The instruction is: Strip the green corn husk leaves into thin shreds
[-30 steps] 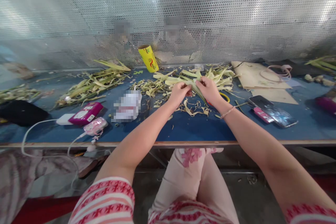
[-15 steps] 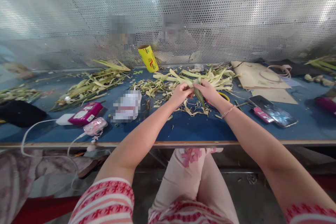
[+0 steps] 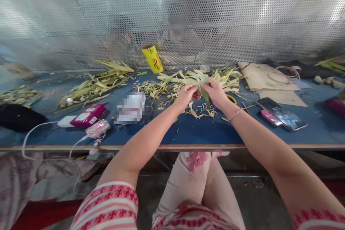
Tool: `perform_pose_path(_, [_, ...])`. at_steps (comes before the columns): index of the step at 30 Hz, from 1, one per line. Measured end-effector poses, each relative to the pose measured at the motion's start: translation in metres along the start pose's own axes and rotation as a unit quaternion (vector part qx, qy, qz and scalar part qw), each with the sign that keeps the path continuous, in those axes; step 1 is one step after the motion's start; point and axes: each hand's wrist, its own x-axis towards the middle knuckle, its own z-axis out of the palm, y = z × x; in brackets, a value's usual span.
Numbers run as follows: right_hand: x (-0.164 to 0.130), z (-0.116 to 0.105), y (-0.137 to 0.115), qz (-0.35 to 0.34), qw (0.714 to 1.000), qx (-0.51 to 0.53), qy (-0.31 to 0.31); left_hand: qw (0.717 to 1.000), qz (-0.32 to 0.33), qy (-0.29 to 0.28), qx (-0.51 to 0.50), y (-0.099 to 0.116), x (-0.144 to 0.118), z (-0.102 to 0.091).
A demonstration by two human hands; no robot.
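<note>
- Left hand [image 3: 185, 95] is closed in a pinch on the near end of a bundle of pale green leaf strips [image 3: 198, 79], fingers curled over it
- Right hand [image 3: 215, 93] is closed on the same bundle from the other side, the two hands nearly touching; a thin bracelet [image 3: 234, 114] is seen at the wrist
- The bundle is held just above the blue table [image 3: 188, 131], about midway along its length and nearer the far edge than the near edge; one darker green strip hangs down between the hands
- Curled trimmings [image 3: 201, 111] lie on the surface directly under the hands
- A loose heap of more strips [image 3: 226, 77] is spread behind the hands, toward the far edge
- A yellow tube [image 3: 152, 59] leans at the far edge against the perforated metal screen [image 3: 242, 14]
- Toward the right end, a phone [image 3: 281, 114] lies flat, with cardboard sheets [image 3: 258, 77] behind it
- Toward the left end, a magenta box [image 3: 87, 115] and a pink device [image 3: 97, 128] on a white cable are noted; what the device is cannot be made out
- A second pile of long leaves [image 3: 94, 84] lies left of centre near the far edge
</note>
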Motion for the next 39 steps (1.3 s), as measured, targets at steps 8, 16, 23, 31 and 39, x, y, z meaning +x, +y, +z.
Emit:
perform_pose_path(8, [0.001, 0.001, 0.0, -0.026, 1.0, -0.009, 0.006, 0.993, -0.044, 0.035, -0.107, 0.009, -0.006, 0.008])
perform_pose_path(16, [-0.001, 0.001, -0.007, -0.008, 0.998, 0.056, -0.01, 0.987, -0.053, 0.088, -0.122, 0.009, 0.0, 0.003])
perform_pose_path(23, [0.001, -0.001, -0.006, 0.02, 0.999, 0.041, -0.002, 0.995, -0.032, 0.072, -0.065, 0.006, 0.0, 0.003])
perform_pose_path(31, [-0.001, 0.002, -0.002, 0.11, 0.991, 0.038, -0.066, 0.998, 0.012, 0.064, -0.01, -0.004, 0.005, 0.0])
perform_pose_path(39, [0.003, -0.003, -0.001, 0.064, 0.993, -0.098, -0.034, 0.997, -0.026, 0.068, 0.001, 0.003, 0.001, 0.002])
